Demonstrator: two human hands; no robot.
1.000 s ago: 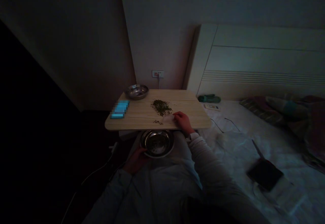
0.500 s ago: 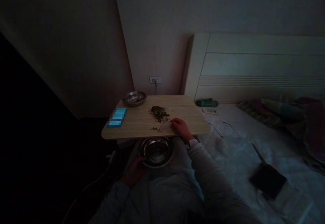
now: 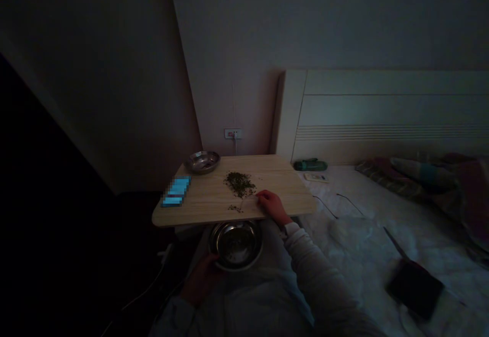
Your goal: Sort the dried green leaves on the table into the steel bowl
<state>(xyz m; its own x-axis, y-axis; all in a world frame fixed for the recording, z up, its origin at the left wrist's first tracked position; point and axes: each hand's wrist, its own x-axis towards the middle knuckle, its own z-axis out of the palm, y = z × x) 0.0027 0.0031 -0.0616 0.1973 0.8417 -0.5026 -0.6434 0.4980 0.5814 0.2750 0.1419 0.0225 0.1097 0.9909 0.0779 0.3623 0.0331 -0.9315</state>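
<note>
In the dim head view my right hand rests low over the front right of the small wooden table, fingers pinched on a thin, pale, see-through sheet. The sheet's left edge lies beside a small scatter of green-brown bits. Just behind it is a larger loose heap of dark green dried bits. My left hand grips the left rim of a shiny metal bowl on my lap, under the table's front edge. A few small specks show in this bowl.
A second metal bowl stands at the table's back left, with a blurred-out phone in front of it. To the right, the bed bears a green bottle, a pale remote, and a dark flat object. A wall socket holds a plug.
My view has tilted upward, so everything sits lower in the picture. The right hand's sheet has edged slightly toward the small scatter. The left hand keeps its grip on the bowl.
</note>
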